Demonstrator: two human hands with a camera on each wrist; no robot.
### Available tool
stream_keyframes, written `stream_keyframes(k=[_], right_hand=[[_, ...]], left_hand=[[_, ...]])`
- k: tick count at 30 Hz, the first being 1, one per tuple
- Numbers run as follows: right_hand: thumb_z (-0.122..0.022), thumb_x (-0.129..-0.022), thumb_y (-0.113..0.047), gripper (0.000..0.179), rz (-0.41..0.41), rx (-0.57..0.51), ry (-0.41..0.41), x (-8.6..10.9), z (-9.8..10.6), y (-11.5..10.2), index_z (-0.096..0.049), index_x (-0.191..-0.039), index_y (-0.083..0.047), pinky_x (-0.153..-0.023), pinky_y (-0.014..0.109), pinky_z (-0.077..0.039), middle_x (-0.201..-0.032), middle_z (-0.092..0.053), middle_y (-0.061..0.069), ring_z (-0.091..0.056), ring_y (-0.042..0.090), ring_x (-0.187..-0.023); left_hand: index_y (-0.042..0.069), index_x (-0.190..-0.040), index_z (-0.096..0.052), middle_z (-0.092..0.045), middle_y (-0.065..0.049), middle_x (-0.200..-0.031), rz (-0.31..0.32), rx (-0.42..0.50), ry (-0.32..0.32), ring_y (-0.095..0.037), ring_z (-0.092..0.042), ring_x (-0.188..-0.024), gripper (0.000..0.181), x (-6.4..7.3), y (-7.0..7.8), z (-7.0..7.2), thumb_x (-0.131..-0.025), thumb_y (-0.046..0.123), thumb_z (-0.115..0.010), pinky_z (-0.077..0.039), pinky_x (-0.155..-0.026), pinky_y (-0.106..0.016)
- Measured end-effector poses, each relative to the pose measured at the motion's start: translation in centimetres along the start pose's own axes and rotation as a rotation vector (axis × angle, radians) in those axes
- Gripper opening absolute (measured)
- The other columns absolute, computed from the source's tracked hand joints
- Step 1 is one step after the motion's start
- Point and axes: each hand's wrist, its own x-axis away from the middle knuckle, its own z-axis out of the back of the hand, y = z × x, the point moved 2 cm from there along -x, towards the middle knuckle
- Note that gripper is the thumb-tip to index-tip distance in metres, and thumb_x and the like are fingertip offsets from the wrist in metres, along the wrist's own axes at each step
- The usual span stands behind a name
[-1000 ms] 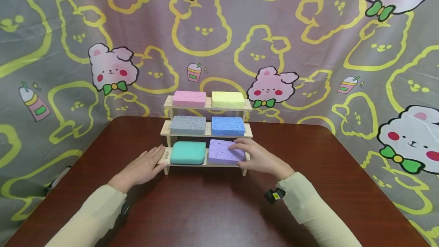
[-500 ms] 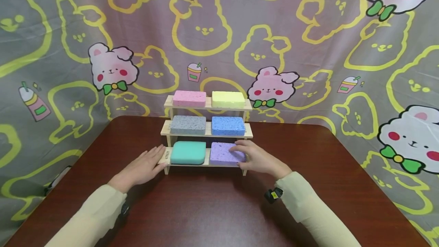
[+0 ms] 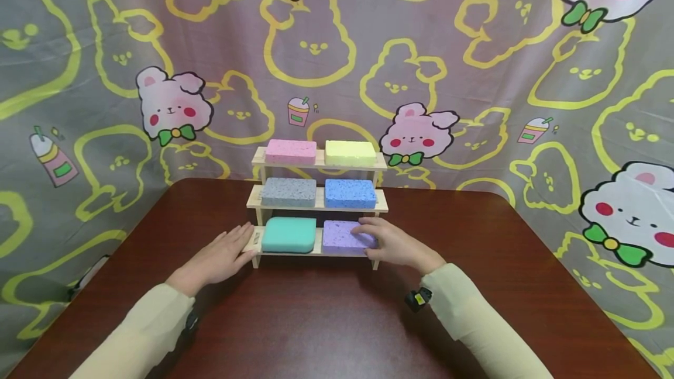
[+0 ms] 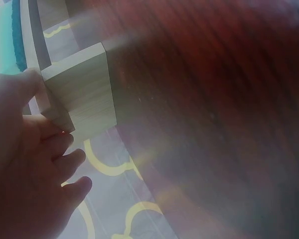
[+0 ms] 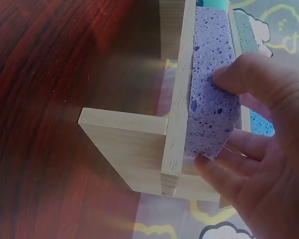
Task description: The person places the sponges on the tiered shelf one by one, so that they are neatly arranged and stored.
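On the lowest tier of a small wooden rack [image 3: 318, 254], my right hand [image 3: 395, 243] holds the right part of a purple sponge [image 3: 338, 237]. The right wrist view shows one fingertip on the face of the speckled purple sponge [image 5: 209, 64] and others around its end; the sponge lies along the board. My left hand [image 3: 218, 255] rests with extended fingers on the rack's left end. In the left wrist view, the thumb of the left hand [image 4: 27, 159] touches the board edge. Beside the purple sponge sits a smooth teal sponge [image 3: 289, 234].
A grey sponge [image 3: 289, 192] and a blue sponge [image 3: 350, 193] sit on the middle tier. Above them are a pink sponge [image 3: 291, 151] and a yellow sponge [image 3: 350, 152]. The rack stands on a dark brown table [image 3: 305, 332], before a patterned curtain [image 3: 337, 28].
The purple sponge has come down and levelled onto the lowest tier, with the right hand lowering slightly along with it. My left hand has stayed in place.
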Motion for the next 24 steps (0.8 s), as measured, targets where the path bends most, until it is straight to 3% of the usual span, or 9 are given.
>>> stream_keyframes(k=[24], right_hand=[[-0.068, -0.082, -0.012, 0.043, 0.029, 0.019, -0.022, -0.10, 0.18, 0.01, -0.058, -0.124, -0.012, -0.097, 0.044, -0.037, -0.138, -0.039, 0.016, -0.034, 0.031, -0.127]], left_hand=[[-0.010, -0.138, -0.030, -0.030, -0.026, -0.142, 0.004, 0.013, -0.004, -0.041, -0.026, -0.130, 0.063, 0.07, -0.32, 0.39, -0.095, 0.032, -0.050, -0.023, -0.102, -0.055]])
